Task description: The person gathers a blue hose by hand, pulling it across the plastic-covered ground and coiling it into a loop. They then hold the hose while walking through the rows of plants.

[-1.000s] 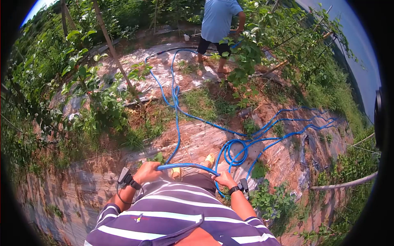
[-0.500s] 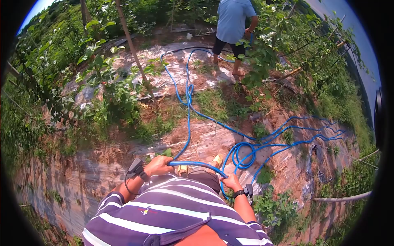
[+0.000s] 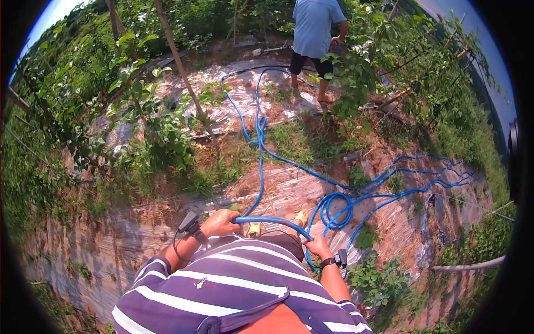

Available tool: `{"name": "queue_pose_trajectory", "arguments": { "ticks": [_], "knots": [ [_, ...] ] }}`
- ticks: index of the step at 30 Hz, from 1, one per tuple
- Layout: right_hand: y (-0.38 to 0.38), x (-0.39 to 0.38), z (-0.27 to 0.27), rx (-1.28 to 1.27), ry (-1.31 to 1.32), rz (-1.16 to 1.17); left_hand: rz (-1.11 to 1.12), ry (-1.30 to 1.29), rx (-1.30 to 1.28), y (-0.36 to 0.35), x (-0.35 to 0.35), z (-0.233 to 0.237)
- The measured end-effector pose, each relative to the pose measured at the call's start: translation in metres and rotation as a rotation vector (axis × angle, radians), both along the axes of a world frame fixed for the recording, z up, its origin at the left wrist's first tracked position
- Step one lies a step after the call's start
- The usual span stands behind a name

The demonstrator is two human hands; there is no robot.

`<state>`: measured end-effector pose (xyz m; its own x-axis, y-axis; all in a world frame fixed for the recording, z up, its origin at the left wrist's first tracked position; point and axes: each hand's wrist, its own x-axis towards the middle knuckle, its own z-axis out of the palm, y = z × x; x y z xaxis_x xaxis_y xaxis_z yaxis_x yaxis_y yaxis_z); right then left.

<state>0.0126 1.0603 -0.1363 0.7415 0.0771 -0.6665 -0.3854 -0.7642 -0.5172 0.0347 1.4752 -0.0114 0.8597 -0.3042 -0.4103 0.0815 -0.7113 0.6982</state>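
A blue hose point(image 3: 270, 220) stretches across the front of my body between my two hands. My left hand point(image 3: 221, 222) is closed around it on the left, where the hose bends up and away over the ground. On the right, my right hand point(image 3: 317, 246) grips the same hose, which continues down beside my leg. Just beyond my right hand lie loops of hose point(image 3: 335, 211) on the plastic-covered ground. Yellow shoes point(image 3: 255, 229) show beneath the held stretch.
Another person in a blue shirt point(image 3: 317, 28) stands ahead, facing away, a hand point(image 3: 336, 40) near leafy vines. A wooden pole point(image 3: 179, 64) leans at the left. More hose lines point(image 3: 423, 192) run to the right. A pale pole point(image 3: 470, 267) lies at lower right.
The ground, hose loops and plants have shifted slightly to the right in view. Both hands keep their grip on the hose and have barely moved.
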Motion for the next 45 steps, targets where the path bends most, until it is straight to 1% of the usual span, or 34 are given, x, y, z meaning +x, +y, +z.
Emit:
{"name": "queue_pose_trajectory", "arguments": {
  "ticks": [3, 4, 7, 10, 15, 17, 19, 21, 28, 32, 34, 39, 44, 45],
  "knots": [
    [0.004, 0.000, -0.002, -0.020, -0.036, 0.010, -0.003, -0.006, 0.021, 0.005, 0.001, -0.006],
    [0.006, 0.003, 0.002, -0.016, -0.038, 0.046, 0.004, -0.001, 0.027, 0.006, 0.002, -0.007],
    [0.008, 0.002, -0.009, -0.005, -0.014, 0.027, 0.019, 0.001, 0.003, 0.009, 0.002, -0.003],
    [0.009, 0.004, -0.018, 0.006, -0.028, 0.063, 0.037, -0.004, 0.008, 0.012, -0.001, -0.002],
    [0.011, 0.007, -0.031, 0.027, -0.017, 0.042, 0.042, -0.036, 0.009, 0.019, -0.008, -0.013],
    [0.015, 0.010, -0.026, 0.037, -0.010, 0.031, 0.050, -0.039, -0.005, 0.020, -0.011, -0.015],
    [0.017, 0.016, -0.017, -0.030, 0.024, 0.065, 0.080, -0.036, -0.027, 0.020, -0.013, -0.014],
    [0.020, 0.019, -0.009, -0.028, 0.017, 0.073, 0.097, -0.027, -0.034, 0.019, -0.014, -0.011],
    [0.024, 0.021, -0.005, -0.040, 0.016, 0.099, 0.136, -0.021, -0.044, 0.020, -0.018, -0.009],
    [0.019, 0.018, -0.020, -0.029, -0.014, 0.114, 0.136, -0.018, -0.038, 0.021, -0.019, -0.013],
    [0.017, 0.014, -0.029, 0.023, -0.041, 0.089, 0.131, -0.043, -0.019, 0.021, -0.021, -0.018],
    [0.015, 0.008, -0.036, 0.029, -0.035, 0.073, 0.136, 0.002, -0.024, 0.020, -0.020, -0.012],
    [0.021, 0.008, -0.018, 0.009, -0.054, 0.074, 0.115, -0.009, -0.034, 0.021, -0.020, -0.017],
    [0.023, 0.009, -0.016, -0.022, -0.022, 0.078, 0.114, 0.006, -0.037, 0.021, -0.020, -0.017]
  ]
}}
